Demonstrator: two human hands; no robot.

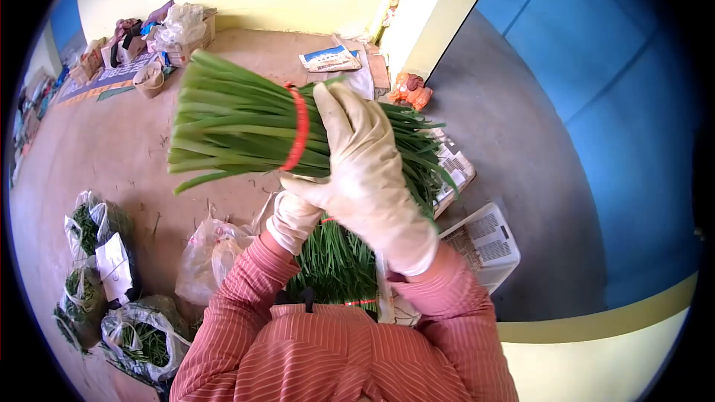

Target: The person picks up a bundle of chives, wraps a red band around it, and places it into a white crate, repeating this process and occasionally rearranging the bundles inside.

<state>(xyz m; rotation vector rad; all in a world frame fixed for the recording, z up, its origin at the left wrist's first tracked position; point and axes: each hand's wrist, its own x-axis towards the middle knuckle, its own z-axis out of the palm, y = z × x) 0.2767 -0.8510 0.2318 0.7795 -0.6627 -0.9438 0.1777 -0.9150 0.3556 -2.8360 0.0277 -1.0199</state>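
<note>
A thick bundle of green garlic chives (238, 119), tied with a red band (298, 128), is held up in front of me, its pale cut ends pointing left. My right hand (361, 156), in a whitish glove, is closed around it just right of the band. Below the bundle is my left hand (293, 219), gloved too; its fingers are hidden behind the right hand and the bundle, so its grip does not show. Under my hands, close to my body, lie more chives (335, 260) with red bands.
Plastic bags of greens (149, 339) stand at lower left, near a crumpled clear bag (212, 253). White plastic crates (491, 242) are at right. Beyond lie a printed sack (328, 59), an orange bag (410, 91), a bucket (150, 80) and piled boxes. A blue panel (596, 104) rises at right.
</note>
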